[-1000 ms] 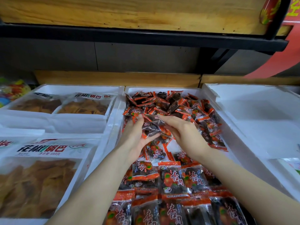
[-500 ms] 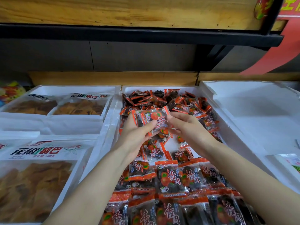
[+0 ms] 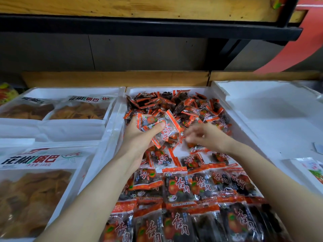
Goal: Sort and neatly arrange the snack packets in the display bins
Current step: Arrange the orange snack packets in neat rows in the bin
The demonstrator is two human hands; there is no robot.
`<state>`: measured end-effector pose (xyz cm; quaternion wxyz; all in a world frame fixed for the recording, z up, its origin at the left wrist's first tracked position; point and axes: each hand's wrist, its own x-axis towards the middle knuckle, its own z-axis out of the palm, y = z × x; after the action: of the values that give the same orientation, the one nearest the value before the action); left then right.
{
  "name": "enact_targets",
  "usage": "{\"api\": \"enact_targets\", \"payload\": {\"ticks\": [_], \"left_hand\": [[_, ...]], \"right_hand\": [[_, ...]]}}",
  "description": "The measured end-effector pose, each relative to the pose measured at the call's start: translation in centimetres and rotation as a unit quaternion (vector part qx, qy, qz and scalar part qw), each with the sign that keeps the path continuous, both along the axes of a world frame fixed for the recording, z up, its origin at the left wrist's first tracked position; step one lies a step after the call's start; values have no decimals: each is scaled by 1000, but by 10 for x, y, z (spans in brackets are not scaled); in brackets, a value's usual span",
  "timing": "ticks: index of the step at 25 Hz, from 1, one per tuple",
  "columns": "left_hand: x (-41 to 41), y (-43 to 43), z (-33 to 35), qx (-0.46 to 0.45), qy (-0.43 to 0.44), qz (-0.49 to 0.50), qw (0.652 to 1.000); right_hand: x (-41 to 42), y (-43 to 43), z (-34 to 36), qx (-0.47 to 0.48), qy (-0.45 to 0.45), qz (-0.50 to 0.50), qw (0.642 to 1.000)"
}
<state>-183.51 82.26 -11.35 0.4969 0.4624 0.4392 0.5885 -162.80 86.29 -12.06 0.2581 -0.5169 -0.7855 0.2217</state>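
Observation:
The middle white foam bin (image 3: 120,109) holds many small red-and-clear snack packets. A loose heap of packets (image 3: 185,105) fills its far end, and tidy rows of packets (image 3: 176,187) lie at the near end. My left hand (image 3: 139,135) grips a small bunch of packets (image 3: 157,126) above the bin's middle. My right hand (image 3: 204,135) hovers blurred just right of that bunch, fingers loosely curled, and I cannot tell whether it holds a packet.
The left bins hold large bags of orange crisps (image 3: 35,187), with more crisp bags (image 3: 78,109) behind. The right white bin (image 3: 272,119) shows a bare floor and one packet (image 3: 312,170) at its near right. A dark shelf (image 3: 150,30) overhangs the back.
Both hands gathered packets from the heap and lifted them. The left hand now holds the bunch alone, while the right hand has come off it and moved to the right.

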Motion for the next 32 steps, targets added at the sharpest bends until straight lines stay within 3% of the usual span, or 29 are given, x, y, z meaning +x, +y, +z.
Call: {"api": "enact_targets", "payload": {"ticks": [2,4,11,16,20,23,27,32], "left_hand": [[-1,1,-1,-8,5,4,1000],[-1,2,-1,-12,6,6,1000],[-2,2,-1,-15,-15,16,1000],[-5,1,1,-5,-11,30,999],[-8,-4,4,6,-19,48,999],[-15,-9,7,10,-23,63,998],[-27,-17,11,22,-63,120,991],[-63,-39,34,49,-45,194,979]], "right_hand": [[8,5,-13,-67,-144,50,986],[7,7,-17,-126,-172,72,974],[1,8,-16,-127,-248,86,956],[0,-5,-5,15,-84,-4,996],[-14,-16,9,112,26,-45,992],[-24,-27,16,75,90,-58,991],[-37,-37,19,-72,220,-3,973],[-77,-51,30,-91,253,47,962]]}}
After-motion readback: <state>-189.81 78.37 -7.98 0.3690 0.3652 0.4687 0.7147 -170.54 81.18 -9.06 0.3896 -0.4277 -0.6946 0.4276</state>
